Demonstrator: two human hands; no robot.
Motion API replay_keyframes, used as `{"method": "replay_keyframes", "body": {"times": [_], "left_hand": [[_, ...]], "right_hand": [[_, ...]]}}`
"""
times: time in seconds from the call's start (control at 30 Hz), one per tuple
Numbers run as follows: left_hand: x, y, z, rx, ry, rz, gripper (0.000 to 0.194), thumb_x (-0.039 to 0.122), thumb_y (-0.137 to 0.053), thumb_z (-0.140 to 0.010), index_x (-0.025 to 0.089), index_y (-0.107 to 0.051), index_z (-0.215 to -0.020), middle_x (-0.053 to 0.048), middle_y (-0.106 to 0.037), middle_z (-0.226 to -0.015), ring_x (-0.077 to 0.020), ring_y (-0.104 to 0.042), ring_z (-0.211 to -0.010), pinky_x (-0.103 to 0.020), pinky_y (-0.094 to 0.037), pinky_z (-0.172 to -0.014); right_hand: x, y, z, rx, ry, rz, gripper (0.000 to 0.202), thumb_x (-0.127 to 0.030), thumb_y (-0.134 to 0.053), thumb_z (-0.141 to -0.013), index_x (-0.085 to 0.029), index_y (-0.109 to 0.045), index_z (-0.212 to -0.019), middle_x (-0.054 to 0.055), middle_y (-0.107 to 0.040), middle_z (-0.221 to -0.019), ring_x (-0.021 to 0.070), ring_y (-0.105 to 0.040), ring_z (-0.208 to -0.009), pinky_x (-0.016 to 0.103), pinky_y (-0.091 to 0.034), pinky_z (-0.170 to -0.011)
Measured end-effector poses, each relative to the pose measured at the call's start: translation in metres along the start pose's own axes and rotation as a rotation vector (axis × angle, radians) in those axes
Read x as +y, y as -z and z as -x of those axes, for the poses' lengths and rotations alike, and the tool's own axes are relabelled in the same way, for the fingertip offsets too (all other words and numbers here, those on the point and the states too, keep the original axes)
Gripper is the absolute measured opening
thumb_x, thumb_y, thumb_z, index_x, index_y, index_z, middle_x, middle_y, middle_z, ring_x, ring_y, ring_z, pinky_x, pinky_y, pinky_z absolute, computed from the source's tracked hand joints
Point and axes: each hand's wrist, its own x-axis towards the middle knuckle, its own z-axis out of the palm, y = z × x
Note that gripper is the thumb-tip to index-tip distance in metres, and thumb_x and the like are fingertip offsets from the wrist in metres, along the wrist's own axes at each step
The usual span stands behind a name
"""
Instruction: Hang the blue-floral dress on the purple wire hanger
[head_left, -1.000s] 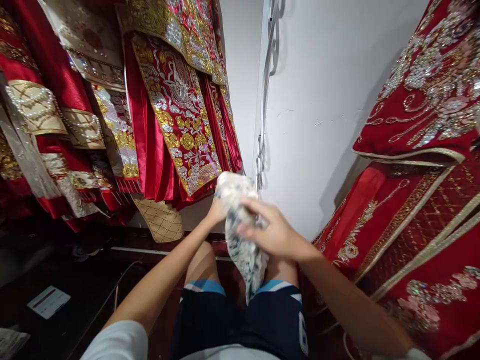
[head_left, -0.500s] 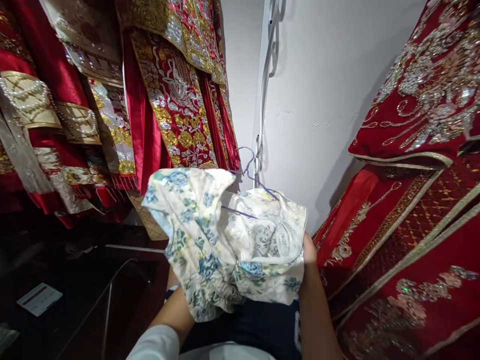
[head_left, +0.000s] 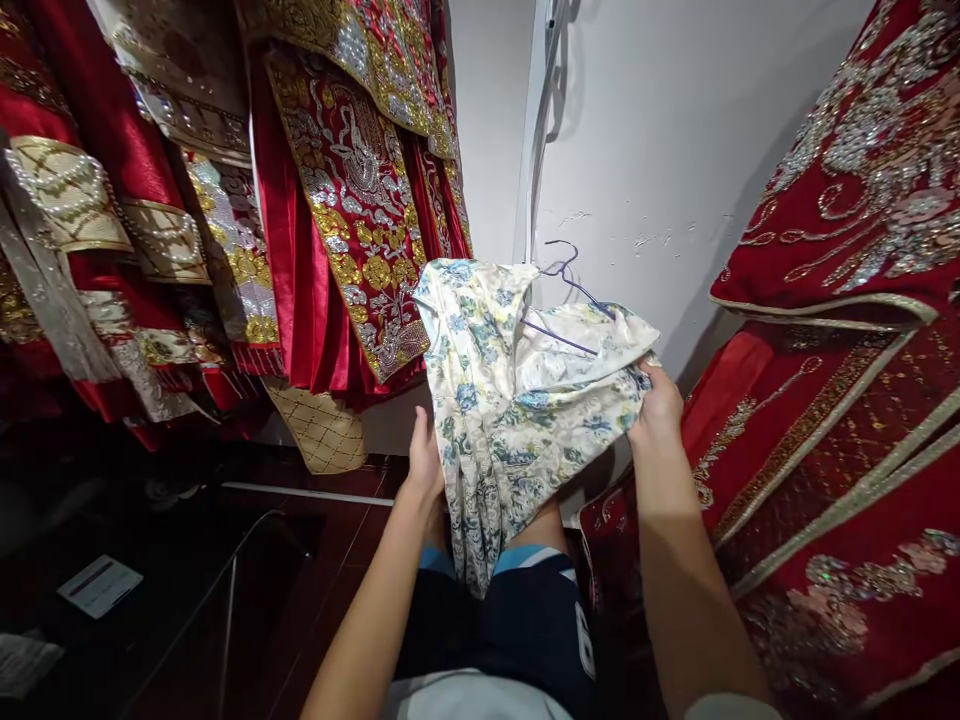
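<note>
A white garment with blue and green flowers [head_left: 480,390] hangs open at the neck on a thin purple hanger [head_left: 574,285], its hook pointing up in front of the wall. My right hand [head_left: 658,405] pinches the garment's right edge near the sleeve. At the garment's left side is my left hand [head_left: 425,455], thumb raised and apart, its other fingers hidden behind the cloth. The lower part of the garment hangs in folds above my legs.
Red embroidered garments with gold and silver [head_left: 367,200] hang at the left; more red beaded ones [head_left: 825,400] stand close on the right. A metal rail [head_left: 538,140] runs up the white wall [head_left: 645,130]. A card [head_left: 101,587] lies on a dark surface at lower left.
The garment and hanger have moved up and to the right, and the garment's lower part now hangs down unfolded. Both hands have risen and come into view at its sides.
</note>
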Motion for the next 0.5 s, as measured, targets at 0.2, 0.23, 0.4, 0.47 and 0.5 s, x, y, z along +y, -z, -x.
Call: {"method": "replay_keyframes", "body": {"times": [0.2, 0.23, 0.4, 0.47, 0.5], "left_hand": [[-0.011, -0.008, 0.011, 0.163, 0.080, -0.063, 0.057, 0.027, -0.086, -0.067, 0.020, -0.066, -0.120, -0.012, -0.071, -0.123, -0.0323, -0.061, -0.125, -0.040, -0.050, -0.106], [-0.017, -0.005, 0.015, 0.170, 0.080, -0.082, 0.057, 0.027, -0.086, -0.068, 0.020, -0.066, -0.120, -0.013, -0.071, -0.123, -0.0326, -0.061, -0.125, -0.041, -0.049, -0.106], [-0.046, -0.003, 0.030, 0.067, 0.087, -0.158, 0.056, 0.041, -0.086, -0.068, 0.016, -0.068, -0.115, -0.017, -0.069, -0.124, -0.0360, -0.061, -0.124, -0.045, -0.047, -0.106], [-0.055, -0.009, 0.035, 0.000, 0.070, -0.145, 0.060, 0.045, -0.085, -0.066, 0.014, -0.069, -0.115, -0.017, -0.069, -0.126, -0.0364, -0.059, -0.125, -0.046, -0.045, -0.108], [-0.058, -0.013, 0.038, -0.017, 0.060, -0.135, 0.063, 0.046, -0.085, -0.066, 0.014, -0.068, -0.117, -0.017, -0.068, -0.127, -0.0361, -0.058, -0.127, -0.046, -0.044, -0.109]], "right_hand": [[0.014, -0.002, 0.014, -0.099, 0.014, 0.110, 0.022, -0.030, -0.070, -0.069, -0.018, -0.060, -0.085, 0.000, -0.066, -0.080, 0.0206, -0.069, -0.085, 0.033, -0.058, -0.079], [0.016, 0.003, 0.020, -0.097, 0.027, 0.140, 0.026, -0.034, -0.070, -0.071, -0.018, -0.061, -0.090, 0.002, -0.068, -0.089, 0.0217, -0.069, -0.094, 0.035, -0.057, -0.085], [0.046, 0.045, 0.062, 0.102, 0.283, 0.486, 0.050, -0.043, -0.064, -0.081, -0.021, -0.052, -0.124, 0.013, -0.055, -0.133, 0.0235, -0.054, -0.124, 0.039, -0.045, -0.103], [0.068, 0.059, 0.086, 0.167, 0.374, 0.587, 0.047, -0.044, -0.061, -0.083, -0.021, -0.051, -0.123, 0.013, -0.055, -0.129, 0.0237, -0.056, -0.117, 0.039, -0.046, -0.098], [0.079, 0.064, 0.098, 0.142, 0.351, 0.606, 0.041, -0.047, -0.058, -0.084, -0.020, -0.053, -0.115, 0.012, -0.060, -0.117, 0.0231, -0.059, -0.107, 0.038, -0.048, -0.092]]}}
